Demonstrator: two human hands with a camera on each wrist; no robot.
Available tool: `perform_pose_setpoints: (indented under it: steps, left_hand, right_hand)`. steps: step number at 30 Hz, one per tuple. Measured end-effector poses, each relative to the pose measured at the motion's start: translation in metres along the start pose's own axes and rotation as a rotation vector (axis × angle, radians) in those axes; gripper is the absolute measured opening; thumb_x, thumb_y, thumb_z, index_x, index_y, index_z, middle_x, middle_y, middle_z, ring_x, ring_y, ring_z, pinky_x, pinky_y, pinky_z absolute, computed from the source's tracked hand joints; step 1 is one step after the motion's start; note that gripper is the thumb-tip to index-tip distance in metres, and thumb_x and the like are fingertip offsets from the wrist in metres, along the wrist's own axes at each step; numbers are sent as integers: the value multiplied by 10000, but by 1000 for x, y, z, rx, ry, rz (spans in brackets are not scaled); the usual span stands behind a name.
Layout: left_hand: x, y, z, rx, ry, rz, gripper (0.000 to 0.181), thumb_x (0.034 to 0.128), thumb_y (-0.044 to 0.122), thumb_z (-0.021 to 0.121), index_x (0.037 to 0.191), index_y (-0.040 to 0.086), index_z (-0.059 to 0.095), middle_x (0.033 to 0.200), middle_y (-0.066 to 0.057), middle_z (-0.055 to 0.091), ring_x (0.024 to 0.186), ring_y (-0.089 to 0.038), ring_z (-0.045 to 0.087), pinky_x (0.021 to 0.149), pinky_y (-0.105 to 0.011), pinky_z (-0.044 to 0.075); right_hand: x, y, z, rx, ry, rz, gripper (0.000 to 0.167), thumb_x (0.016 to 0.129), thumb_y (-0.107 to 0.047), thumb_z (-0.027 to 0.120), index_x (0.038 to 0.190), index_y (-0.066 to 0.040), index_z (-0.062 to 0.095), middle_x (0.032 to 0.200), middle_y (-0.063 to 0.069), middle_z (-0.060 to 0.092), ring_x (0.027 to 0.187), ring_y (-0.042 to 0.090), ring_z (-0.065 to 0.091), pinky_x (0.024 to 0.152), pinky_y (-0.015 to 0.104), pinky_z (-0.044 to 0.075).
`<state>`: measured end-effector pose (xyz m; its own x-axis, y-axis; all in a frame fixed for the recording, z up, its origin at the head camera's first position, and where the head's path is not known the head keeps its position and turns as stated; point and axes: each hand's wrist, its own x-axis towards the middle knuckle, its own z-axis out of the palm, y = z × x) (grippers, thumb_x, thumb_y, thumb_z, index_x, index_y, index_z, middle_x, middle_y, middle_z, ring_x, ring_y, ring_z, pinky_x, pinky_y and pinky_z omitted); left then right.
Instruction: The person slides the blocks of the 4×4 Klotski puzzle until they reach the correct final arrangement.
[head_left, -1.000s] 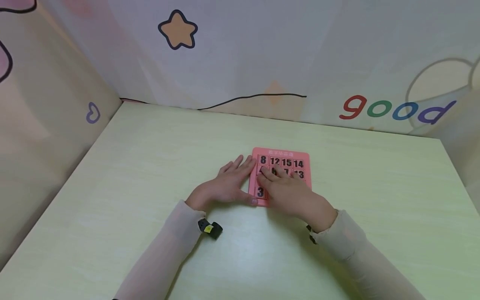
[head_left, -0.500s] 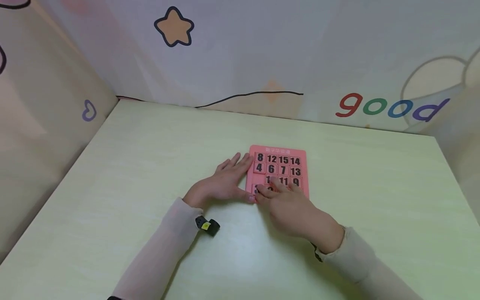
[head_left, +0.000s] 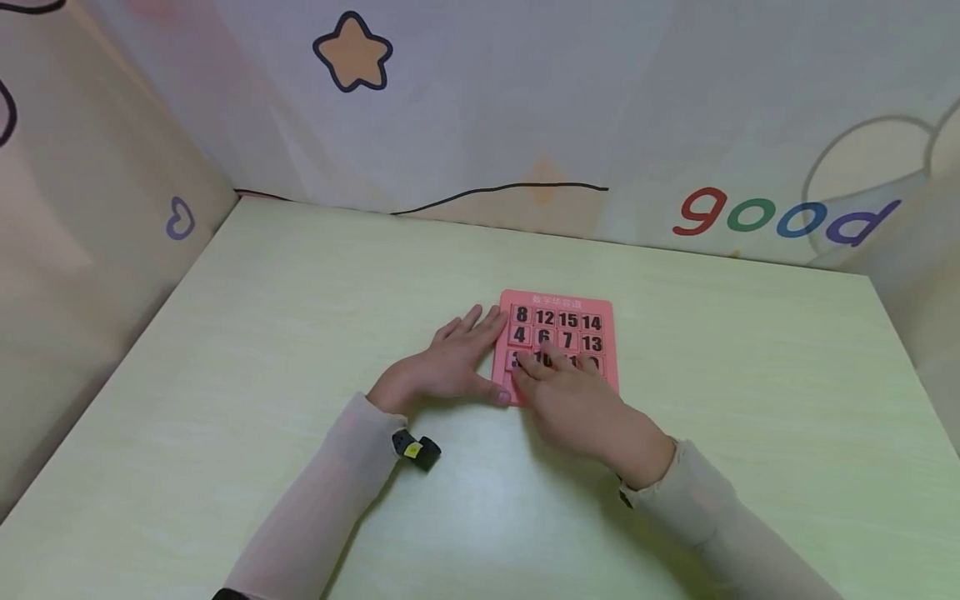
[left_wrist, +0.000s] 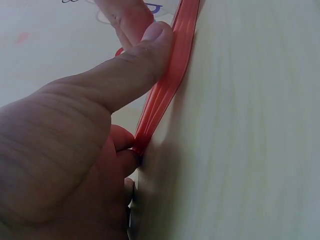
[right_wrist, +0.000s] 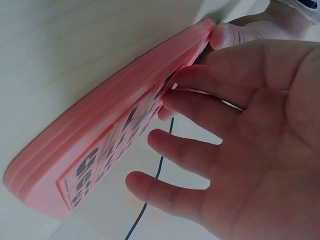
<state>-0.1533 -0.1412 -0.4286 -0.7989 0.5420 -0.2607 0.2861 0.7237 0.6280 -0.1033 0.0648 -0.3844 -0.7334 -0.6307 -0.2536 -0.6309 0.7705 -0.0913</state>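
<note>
A pink sliding number puzzle (head_left: 612, 333) lies flat on the table, rows of black-numbered tiles facing up. My left hand (head_left: 450, 367) rests along its left edge, fingers extended and the thumb (head_left: 495, 394) at the near left corner. In the left wrist view that thumb (left_wrist: 135, 65) touches the pink side of the puzzle (left_wrist: 182, 50). My right hand (head_left: 577, 408) reaches over the lower rows with spread fingers, one fingertip on the 3 tile (head_left: 513, 360). Bare pink shows below that tile. The right palm hides most of the bottom row.
The pale green table (head_left: 337, 275) spreads around the puzzle. Behind it rises a printed backdrop (head_left: 480, 100) with a star and the word "good". A black wrist device (head_left: 420, 451) sits at the left cuff.
My right hand drew back toward the near side, then moved forward again. The 3 tile slid from the bottom row up into the gap under the 4. The left hand stayed put.
</note>
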Motion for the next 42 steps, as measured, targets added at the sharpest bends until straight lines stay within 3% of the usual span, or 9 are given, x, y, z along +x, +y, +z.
perform_pose_setpoints:
  steps: [9,15,24,42]
  left_hand:
    - [2,1,0,15,1,-5,1150,839,526,774,1635,159,29,1685,15,-34,1514,-161,-181,1202,-366,-92]
    - [2,1,2,16,-3,-5,1139,848,525,766,1635,162,26,1684,21,-40,1511,-155,-189,1198,-359,-100]
    - [2,1,1,27,3,4,1147,851,519,769,1635,151,17,1682,7,-46,1509,-159,-191,1198,-356,-95]
    - [0,-1,3,31,9,8,1164,843,550,763,1635,164,3,1685,10,-45,1510,-164,-192,1200,-359,-99]
  right_hand:
    - [3,4,-1,8,-2,18,481,1032,-217,561,1493,-87,514,1576,112,394,1473,416,264,1089,684,295]
    - [-15,8,2,12,21,13,508,1034,-175,557,1523,-76,463,1591,115,372,1467,434,262,1079,693,301]
    - [-39,9,3,-14,25,-2,454,1004,-106,567,1452,-35,548,1529,140,457,1452,446,290,1035,718,338]
    - [-24,-9,5,5,-9,-54,477,1026,-114,519,1492,-16,485,1580,155,377,1463,430,276,1071,684,324]
